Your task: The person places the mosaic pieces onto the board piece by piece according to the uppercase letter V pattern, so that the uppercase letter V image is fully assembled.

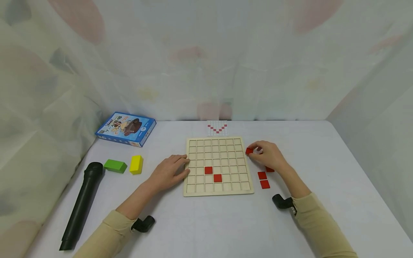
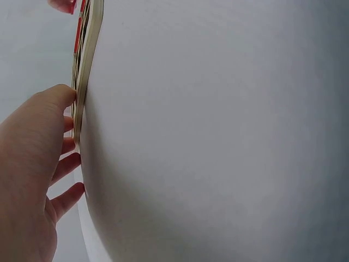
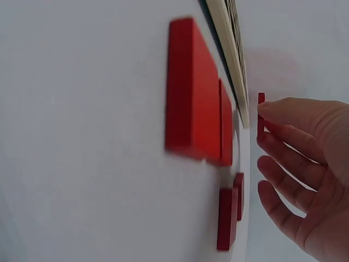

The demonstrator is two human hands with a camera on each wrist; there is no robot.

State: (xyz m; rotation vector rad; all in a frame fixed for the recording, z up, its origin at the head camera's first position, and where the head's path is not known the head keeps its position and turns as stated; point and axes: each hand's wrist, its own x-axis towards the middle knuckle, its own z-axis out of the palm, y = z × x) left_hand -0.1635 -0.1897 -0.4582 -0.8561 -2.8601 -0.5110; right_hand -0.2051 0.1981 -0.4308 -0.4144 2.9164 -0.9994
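A light wooden grid board (image 1: 219, 194) lies in the middle of the white table. One red square tile (image 1: 208, 170) sits in a cell of it, with a second red tile (image 1: 217, 178) diagonally below to the right. My left hand (image 1: 168, 172) rests its fingertips along the board's left edge, fingers fairly straight. Just off the board's upper right side, my right hand (image 1: 268, 154) pinches a red tile (image 3: 261, 117) between thumb and fingers, above the table. Loose red tiles (image 1: 262, 175) lie below that hand; the forearm partly covers one.
Behind the board is a small card (image 1: 217, 128) printed with a red V of squares. To the left are a blue box (image 1: 126, 129), a green block (image 1: 115, 166), a yellow block (image 1: 136, 165) and a long black microphone-shaped object (image 1: 82, 206). Patterned cloth hangs behind the table.
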